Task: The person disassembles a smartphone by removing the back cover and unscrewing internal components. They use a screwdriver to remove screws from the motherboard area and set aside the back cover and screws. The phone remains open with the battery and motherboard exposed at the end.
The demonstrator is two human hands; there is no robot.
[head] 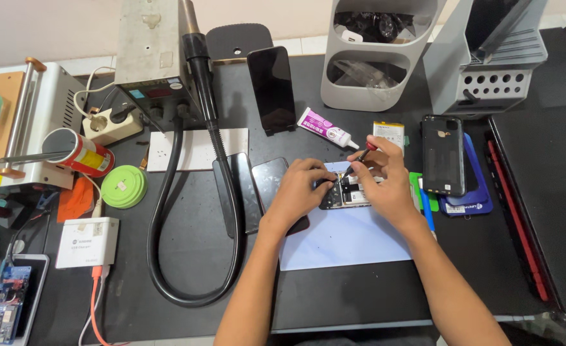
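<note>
Two hands meet over the opened phone (347, 192): left hand (299, 189) pinches its edge to steady it, right hand (385, 179) grips a red-handled tool (360, 157), tip angled inside.

The opened phone (345, 192) lies on a paper sheet (347, 240) between my hands, glue tube (327, 128) behind it, back cover (443, 155) to its right.
</note>
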